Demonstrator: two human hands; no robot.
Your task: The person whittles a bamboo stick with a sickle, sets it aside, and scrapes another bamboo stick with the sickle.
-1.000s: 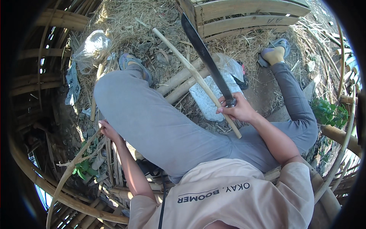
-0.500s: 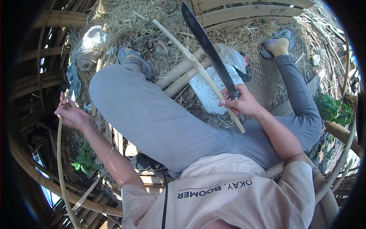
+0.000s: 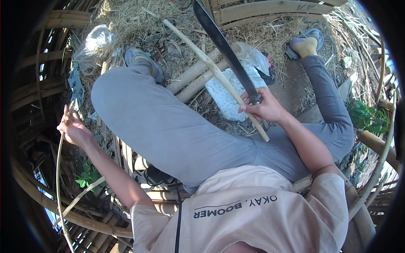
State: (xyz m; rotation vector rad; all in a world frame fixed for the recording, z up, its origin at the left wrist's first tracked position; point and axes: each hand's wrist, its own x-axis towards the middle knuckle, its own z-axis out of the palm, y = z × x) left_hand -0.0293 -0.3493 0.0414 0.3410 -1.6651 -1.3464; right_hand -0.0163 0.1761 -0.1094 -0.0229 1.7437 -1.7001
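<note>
My right hand (image 3: 266, 106) is closed around the handle of a machete (image 3: 225, 47) and also pinches a pale wooden stick (image 3: 211, 66). Blade and stick both slant up to the left, and the stick's lower end lies over my thigh. Out at the left, my left hand (image 3: 76, 131) grips the upper part of a long, thin, bent stick (image 3: 58, 177), which hangs down past my forearm. Beyond my right hand a whitish stone block (image 3: 232, 97) rests on the ground, against two round poles (image 3: 196, 86).
Curved bamboo railing (image 3: 97, 227) and slatted bamboo walls (image 3: 38, 84) surround me. A clear plastic bag (image 3: 93, 48) lies on the straw at far left, another bag (image 3: 253, 57) behind the block. Slatted boards (image 3: 270, 14) stand at the far side. Green plants (image 3: 369, 118) grow at right.
My left hand has shifted slightly down and left with the thin stick, whose hanging part has swung left. The right hand's hold on the machete and wooden stick is unchanged.
</note>
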